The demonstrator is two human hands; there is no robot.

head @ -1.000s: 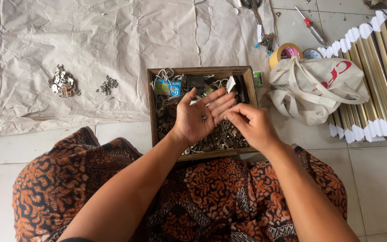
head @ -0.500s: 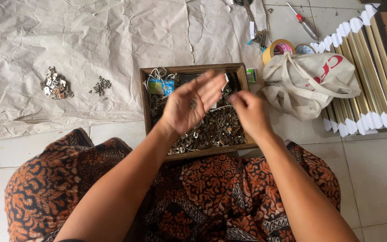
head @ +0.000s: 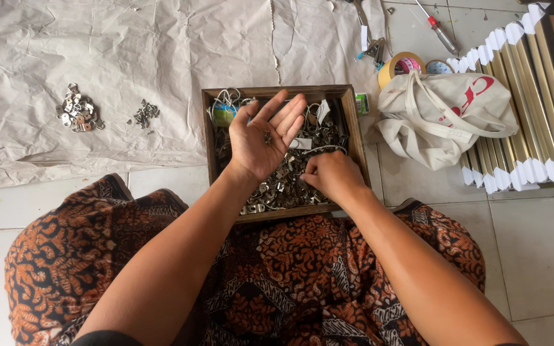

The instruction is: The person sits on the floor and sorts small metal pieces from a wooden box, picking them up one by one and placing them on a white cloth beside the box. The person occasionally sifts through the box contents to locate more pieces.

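Inside wooden tray (head: 209, 138), right hand's (head: 332, 176) fingertips hidden among metal clips (head: 277, 186).

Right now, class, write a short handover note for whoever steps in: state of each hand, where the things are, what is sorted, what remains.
Left hand: open, palm up over the wooden box, a few small metal pieces on the palm.
Right hand: down in the box, fingers pinched among the metal fittings.
Done: two small piles lie on the crumpled paper.
Left: the box holds many fittings yet.
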